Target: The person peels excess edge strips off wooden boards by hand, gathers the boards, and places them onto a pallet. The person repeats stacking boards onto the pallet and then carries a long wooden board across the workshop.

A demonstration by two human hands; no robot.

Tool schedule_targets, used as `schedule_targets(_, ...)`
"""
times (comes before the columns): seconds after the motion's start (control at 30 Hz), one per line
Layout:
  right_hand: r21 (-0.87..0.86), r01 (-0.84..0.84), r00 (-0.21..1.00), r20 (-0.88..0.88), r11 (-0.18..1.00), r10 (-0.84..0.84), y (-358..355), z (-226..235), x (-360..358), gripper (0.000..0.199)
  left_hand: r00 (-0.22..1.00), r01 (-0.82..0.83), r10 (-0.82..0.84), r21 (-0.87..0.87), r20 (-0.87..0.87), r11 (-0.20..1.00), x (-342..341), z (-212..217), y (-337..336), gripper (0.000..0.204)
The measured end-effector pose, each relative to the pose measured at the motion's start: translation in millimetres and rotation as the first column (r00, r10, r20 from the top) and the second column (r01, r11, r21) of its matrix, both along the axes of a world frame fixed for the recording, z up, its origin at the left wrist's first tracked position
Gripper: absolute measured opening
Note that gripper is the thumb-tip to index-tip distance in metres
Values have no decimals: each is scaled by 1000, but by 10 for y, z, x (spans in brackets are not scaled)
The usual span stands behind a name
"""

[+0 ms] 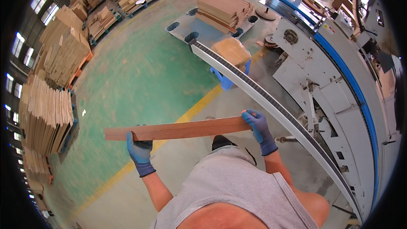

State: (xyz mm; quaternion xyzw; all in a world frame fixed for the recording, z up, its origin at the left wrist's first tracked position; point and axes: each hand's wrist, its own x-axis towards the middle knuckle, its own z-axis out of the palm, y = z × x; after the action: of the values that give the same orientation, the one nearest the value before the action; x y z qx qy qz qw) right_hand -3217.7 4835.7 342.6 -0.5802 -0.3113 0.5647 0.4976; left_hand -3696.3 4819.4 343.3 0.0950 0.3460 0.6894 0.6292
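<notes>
A long, narrow brown wood-grain board is held out level in front of my body, over the floor. My left hand, in a blue glove, grips it a little in from its left end, with the thumb over the near edge. At the board's right end my right hand, gloved in blue too, is closed around it with the thumb on top. The fingers of both hands are partly hidden beneath or behind the board.
A long machine rail runs along my right, beside a white-and-blue machine. Ahead stand a grey plastic pallet with stacked brown boards and a blue stool. Board stacks line the left.
</notes>
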Motion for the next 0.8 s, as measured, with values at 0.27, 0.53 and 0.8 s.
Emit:
schedule_targets(0.27,75,73,995,55,994,-78,2204,89,-380,23,997,-63,57,-152,-42,986,-292,-35,1918,46)
schedule_targets(0.53,92,135,991,-27,987,-133,3866,-49,-544,30,993,112,-115,-101,-22,989,-579,116,3954,34)
schedule_targets(0.8,-179,516,817,-193,838,-544,4645,-256,-800,41,921,390,-380,-175,88,904,-460,-289,6492,35)
